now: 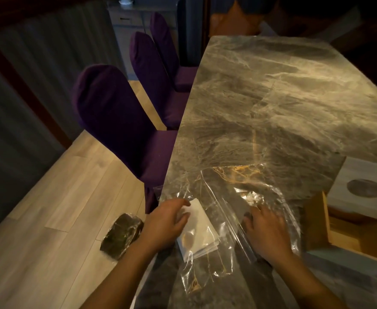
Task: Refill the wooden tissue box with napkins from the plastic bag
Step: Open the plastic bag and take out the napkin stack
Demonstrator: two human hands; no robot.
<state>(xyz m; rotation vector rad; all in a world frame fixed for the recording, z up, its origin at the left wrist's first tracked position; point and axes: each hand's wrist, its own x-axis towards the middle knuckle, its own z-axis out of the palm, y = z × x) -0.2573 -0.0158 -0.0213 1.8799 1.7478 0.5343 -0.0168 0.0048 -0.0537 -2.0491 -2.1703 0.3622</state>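
A clear plastic bag (223,197) lies flat and crumpled on the marble table (272,97), near its front left corner. A stack of white napkins (199,233) sits inside the bag's left part. My left hand (167,224) grips the left edge of this stack. My right hand (266,233) presses flat on the bag's right side, fingers spread. The wooden tissue box (319,221) stands open at the right edge of the table. Its white lid with a round hole (361,190) leans across the top of the box.
Three purple chairs (116,121) line the table's left side. A dark wrapped packet (121,235) lies on the wooden floor below my left arm. The marble top stretches far ahead beyond the bag.
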